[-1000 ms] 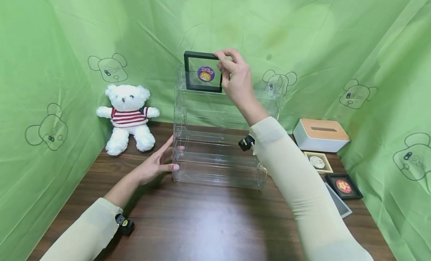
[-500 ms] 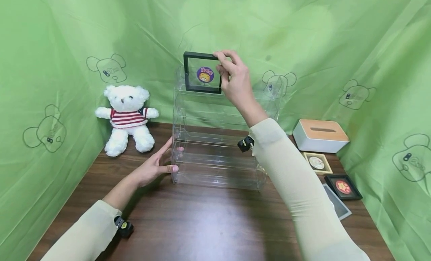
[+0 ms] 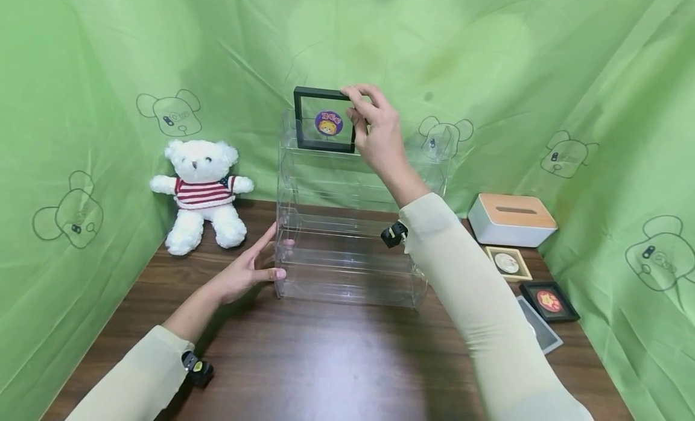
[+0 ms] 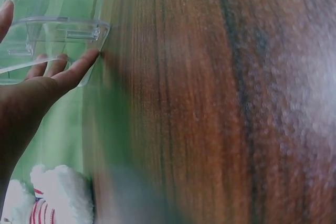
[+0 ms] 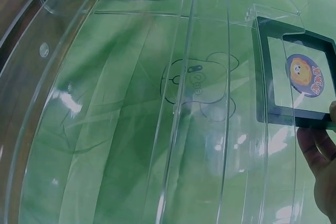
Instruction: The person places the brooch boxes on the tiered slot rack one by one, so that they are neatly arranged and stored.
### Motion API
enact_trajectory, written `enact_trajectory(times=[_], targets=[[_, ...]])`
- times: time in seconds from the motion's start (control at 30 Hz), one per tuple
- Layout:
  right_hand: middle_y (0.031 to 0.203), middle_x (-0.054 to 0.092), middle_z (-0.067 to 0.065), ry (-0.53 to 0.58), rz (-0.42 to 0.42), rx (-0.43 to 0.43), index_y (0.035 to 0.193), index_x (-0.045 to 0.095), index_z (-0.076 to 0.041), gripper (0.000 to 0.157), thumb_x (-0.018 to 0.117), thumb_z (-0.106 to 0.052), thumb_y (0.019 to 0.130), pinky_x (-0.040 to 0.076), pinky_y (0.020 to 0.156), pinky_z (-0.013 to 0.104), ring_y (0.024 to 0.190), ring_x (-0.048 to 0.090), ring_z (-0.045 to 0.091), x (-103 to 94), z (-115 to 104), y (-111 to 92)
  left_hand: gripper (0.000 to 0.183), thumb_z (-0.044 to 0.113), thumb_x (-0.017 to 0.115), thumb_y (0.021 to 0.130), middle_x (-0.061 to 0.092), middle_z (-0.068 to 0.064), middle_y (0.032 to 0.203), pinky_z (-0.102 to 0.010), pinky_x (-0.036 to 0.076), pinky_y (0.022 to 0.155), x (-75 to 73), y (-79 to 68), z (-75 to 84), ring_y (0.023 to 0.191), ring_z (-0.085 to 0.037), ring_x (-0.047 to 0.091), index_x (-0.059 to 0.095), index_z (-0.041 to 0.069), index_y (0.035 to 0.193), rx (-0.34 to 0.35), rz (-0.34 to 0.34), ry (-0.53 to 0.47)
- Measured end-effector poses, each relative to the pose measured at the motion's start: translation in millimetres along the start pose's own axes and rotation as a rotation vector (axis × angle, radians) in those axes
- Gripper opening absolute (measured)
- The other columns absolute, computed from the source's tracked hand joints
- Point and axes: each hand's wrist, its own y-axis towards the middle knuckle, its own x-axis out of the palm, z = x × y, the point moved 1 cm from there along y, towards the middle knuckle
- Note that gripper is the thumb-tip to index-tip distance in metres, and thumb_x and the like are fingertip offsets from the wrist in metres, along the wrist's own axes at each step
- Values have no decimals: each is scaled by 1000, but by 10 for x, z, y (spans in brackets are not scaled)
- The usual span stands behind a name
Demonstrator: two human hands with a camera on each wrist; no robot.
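In the head view a clear acrylic tiered display rack (image 3: 353, 259) stands upright on the table. My right hand (image 3: 380, 122) pinches the top right corner of a black display frame (image 3: 324, 148), whose clear middle holds a round purple badge (image 3: 328, 123) with a yellow bear. The frame stands upright at the left of the rack's top tier; the right wrist view shows its lower part behind a clear lip. My left hand (image 3: 241, 276) touches the rack's lower left side with its fingers (image 4: 79, 69) spread and fairly straight.
A white teddy bear (image 3: 201, 186) in a striped shirt sits left of the rack. To the right are a tissue box (image 3: 513, 219), a light wooden frame (image 3: 508, 264), a black frame with a red badge (image 3: 549, 301) and a grey frame (image 3: 543, 330). Green cloth hangs behind.
The whole scene shifts slightly left and down in the head view. The right hand stays on the black frame, the left hand at the rack; neither visibly moves against the rack.
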Motion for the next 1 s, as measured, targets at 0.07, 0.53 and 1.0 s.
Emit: enact_trajectory(times=[0.07,0.53,1.0], targets=[[137,70,17,2,6,3,142,75,-6,35,63,1,109,61,85,29,94,71,25,0,6,7,119,3,77,101,32,-24,180,-63,43,121,-5,7,11,166,-53,23,-3,45,177,1,1,5],[136,70,17,-10,5,-27,141,75,-6,36,65,3,108,61,87,30,98,73,27,-33,34,-5,120,3,78,100,33,-25,179,-66,39,124,-2,-13,29,166,-54,23,-4,42,178,5,4,15],[143,73,14,-84,-28,-35,149,70,-9,46,76,-8,104,56,100,37,115,62,37,-149,76,6,119,2,79,99,37,-26,177,-49,44,124,-16,-6,23,164,-50,32,-1,45,177,31,5,40]])
